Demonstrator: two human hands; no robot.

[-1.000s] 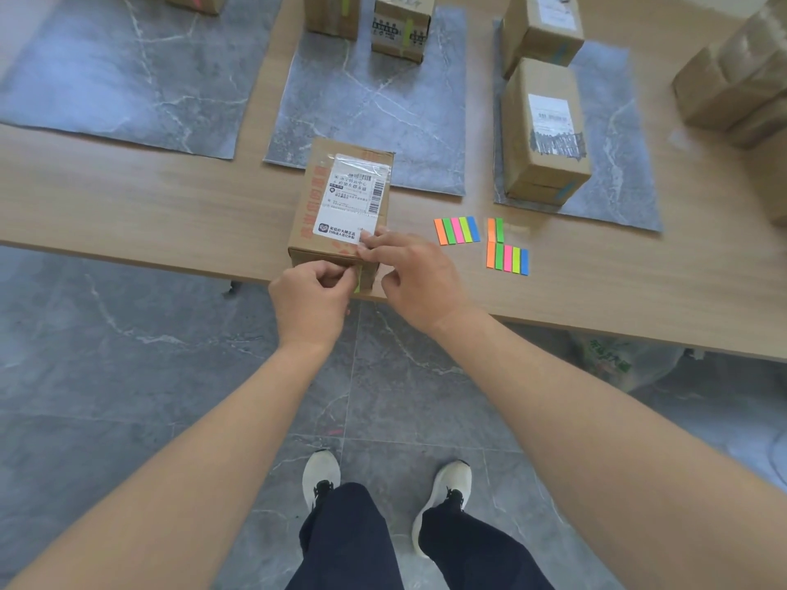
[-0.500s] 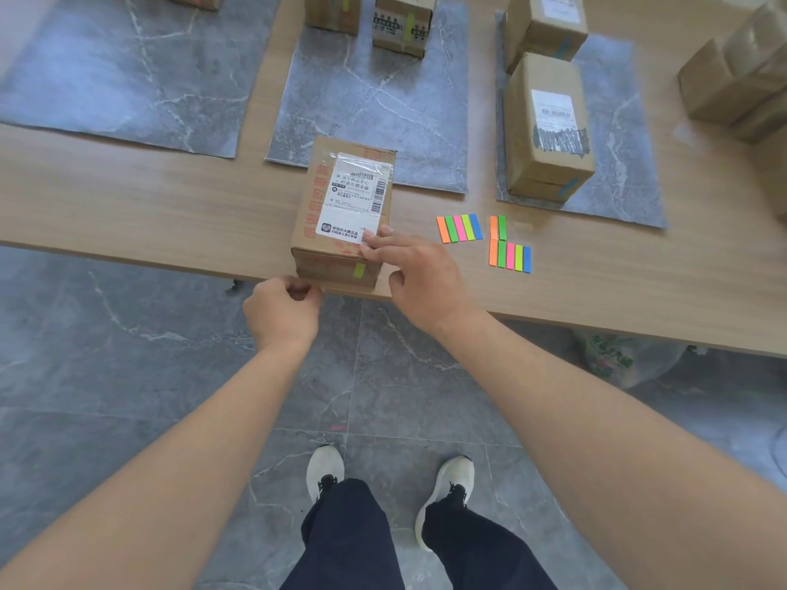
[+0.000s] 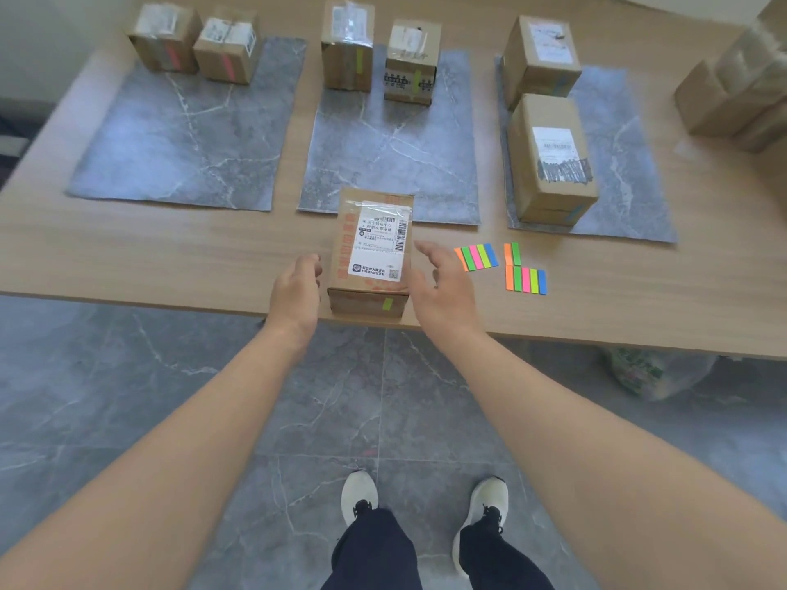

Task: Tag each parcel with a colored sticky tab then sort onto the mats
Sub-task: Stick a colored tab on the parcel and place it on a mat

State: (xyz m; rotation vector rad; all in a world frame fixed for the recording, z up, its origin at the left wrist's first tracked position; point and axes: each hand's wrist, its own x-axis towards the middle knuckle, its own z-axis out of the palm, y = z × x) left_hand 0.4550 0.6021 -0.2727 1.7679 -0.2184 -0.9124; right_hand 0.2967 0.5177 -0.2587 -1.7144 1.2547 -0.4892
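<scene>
Cardboard parcel (image 3: 370, 253): sat at the worktop's (image 3: 170, 249) near edge, green tab (image 3: 387, 304) on its front.
Left hand (image 3: 296, 287): loose-fingered, empty, just beside it.
Right hand (image 3: 443, 283): fingers spread, empty, flanked its other side.

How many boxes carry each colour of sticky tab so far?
Pink-tabbed parcels: 2, on the left mat
Green-tabbed parcels: 3, two on the middle mat, one not yet on a mat
Blue-tabbed parcels: 2, on the right mat
Total: 7 tagged
The pile at far right is too blurred to count.
</scene>
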